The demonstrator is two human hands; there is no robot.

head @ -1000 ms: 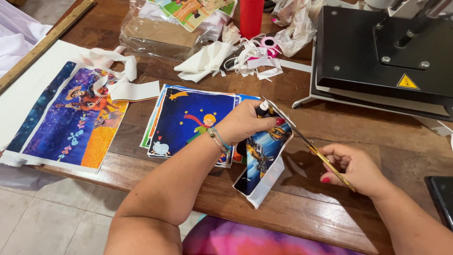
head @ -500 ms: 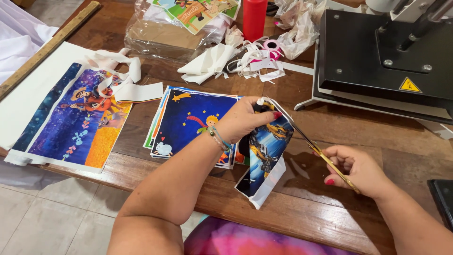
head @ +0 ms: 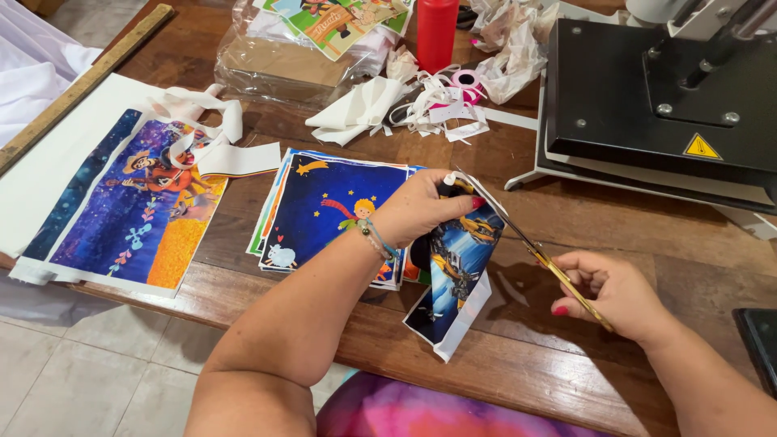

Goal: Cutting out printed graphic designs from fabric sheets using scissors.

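My left hand (head: 421, 212) pinches the top edge of a printed picture sheet (head: 453, 271), blue and black with a yellow figure, which hangs down over the table edge. In my right hand (head: 615, 293) are gold-handled scissors (head: 558, 271); their blades run up and left along the sheet's right edge to its top corner. Just left of the hand lies a stack of colourful prints (head: 324, 206) with a dark blue starry picture on top.
A black heat press (head: 664, 97) stands at the back right. A large purple and orange print (head: 129, 206) lies at the left on white paper. Paper offcuts (head: 421, 105), a red bottle (head: 437, 32), a plastic bag of prints (head: 307, 48) and a wooden ruler (head: 81, 81) lie behind.
The scissors have worked up along the sheet's right edge toward its top corner. My left hand has turned the sheet a little. The view has shifted slightly.
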